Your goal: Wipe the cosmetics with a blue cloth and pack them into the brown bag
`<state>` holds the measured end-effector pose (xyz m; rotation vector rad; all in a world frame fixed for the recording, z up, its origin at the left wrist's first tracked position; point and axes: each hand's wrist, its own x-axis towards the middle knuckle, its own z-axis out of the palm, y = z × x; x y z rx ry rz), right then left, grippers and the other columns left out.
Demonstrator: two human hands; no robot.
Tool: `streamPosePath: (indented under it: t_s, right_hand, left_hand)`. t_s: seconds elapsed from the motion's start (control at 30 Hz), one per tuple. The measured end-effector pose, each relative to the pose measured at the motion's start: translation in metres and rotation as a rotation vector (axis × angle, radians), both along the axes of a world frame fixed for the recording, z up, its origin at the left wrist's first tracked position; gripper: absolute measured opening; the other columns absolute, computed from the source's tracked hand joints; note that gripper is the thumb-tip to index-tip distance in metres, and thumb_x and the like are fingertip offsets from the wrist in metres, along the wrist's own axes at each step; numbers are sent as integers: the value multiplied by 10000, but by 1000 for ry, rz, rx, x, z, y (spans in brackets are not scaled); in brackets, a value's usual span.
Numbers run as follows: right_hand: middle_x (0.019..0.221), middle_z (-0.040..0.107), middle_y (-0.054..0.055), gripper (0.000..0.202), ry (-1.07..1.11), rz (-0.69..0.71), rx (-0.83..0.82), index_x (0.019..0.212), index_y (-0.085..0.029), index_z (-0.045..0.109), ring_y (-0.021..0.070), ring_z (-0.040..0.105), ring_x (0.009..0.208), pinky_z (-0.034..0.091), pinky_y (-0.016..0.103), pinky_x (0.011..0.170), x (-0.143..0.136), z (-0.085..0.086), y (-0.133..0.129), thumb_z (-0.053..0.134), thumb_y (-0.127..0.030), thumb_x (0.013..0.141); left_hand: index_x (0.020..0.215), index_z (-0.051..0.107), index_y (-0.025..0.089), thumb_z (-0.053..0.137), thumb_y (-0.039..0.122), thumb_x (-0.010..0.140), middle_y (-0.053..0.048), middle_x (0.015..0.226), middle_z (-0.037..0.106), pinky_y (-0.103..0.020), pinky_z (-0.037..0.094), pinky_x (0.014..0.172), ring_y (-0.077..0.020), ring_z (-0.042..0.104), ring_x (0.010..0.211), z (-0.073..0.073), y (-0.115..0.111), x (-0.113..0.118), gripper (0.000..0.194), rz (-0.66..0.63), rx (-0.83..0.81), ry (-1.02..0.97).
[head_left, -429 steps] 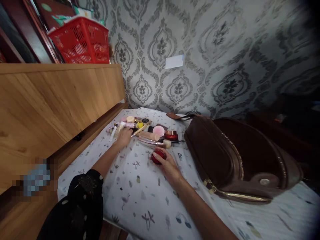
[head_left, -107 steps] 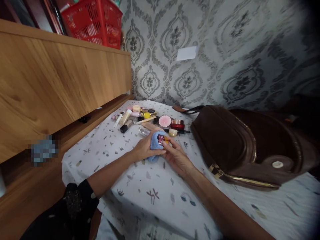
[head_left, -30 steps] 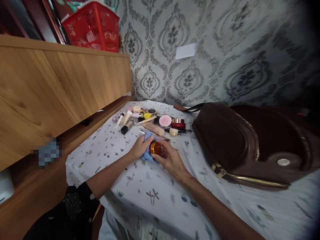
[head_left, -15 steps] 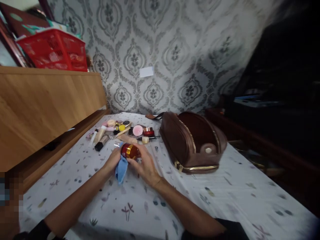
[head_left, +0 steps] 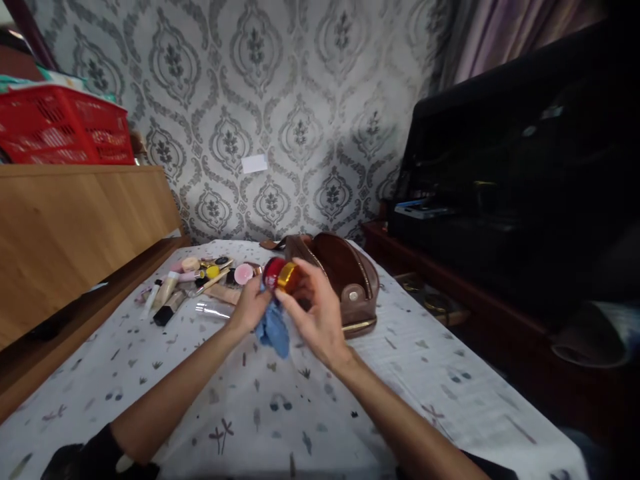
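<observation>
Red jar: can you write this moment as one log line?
right hand: on red jar | left hand: on red jar, blue cloth hanging below | brown bag: open

Home: patterned wallpaper, curtain, wooden cabinet.

A white sheet printed with small plants covers the surface. Toward its far left corner lies a loose cluster: a cream jar, a yellow cap, a brush, a beige tube and a pink disc. Nearer the left edge lie a white tube and a black-capped bottle. A clear tube lies at the cluster's near side. A brown bag sits open by the far right corner.
</observation>
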<state>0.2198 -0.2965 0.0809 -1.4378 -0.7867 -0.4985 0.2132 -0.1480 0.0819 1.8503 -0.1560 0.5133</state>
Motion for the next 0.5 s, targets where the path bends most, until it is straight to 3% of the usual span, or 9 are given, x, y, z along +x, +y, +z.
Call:
streamPosePath:
  t_s: [0.13,0.23,0.37,0.5]
  right_hand:
    - [1256,602,109,545,71,-69,86,1311,-254,515,264,628,1070,534,412,913,10,25,-40,696,-436,831]
    - [1190,629,113,563,119,-86,98,1279,-237,516,256,654,984,549,415,860,25,34,-62,696,-491,810]
    - [1100,665,114,558,157,-143,44,1201,-212,553,264,655,935,547,430,822,47,29,-79,707,-534,773]
    - [1039,675,111,538,140,-222,-71,1196,-176,556,235,647,844,542,408,762,65,19,-89,682,-499,785]
  left_hand:
    - [1225,614,223,536,174,809,-86,1107,675,-352,473,880,-263,631,990,20,-29,-3,426,-22,714,-118]
    - [1340,538,301,518,99,816,-82,1116,670,-346,465,820,-259,664,899,37,-45,-1,562,21,1072,-47]
    - [1255,589,302,510,68,811,-70,978,693,-328,452,765,-258,678,819,52,-52,6,508,53,1138,-18]
    - [1182,589,290,507,84,810,-47,970,700,-306,448,757,-242,679,844,58,-48,4,434,81,1199,15]
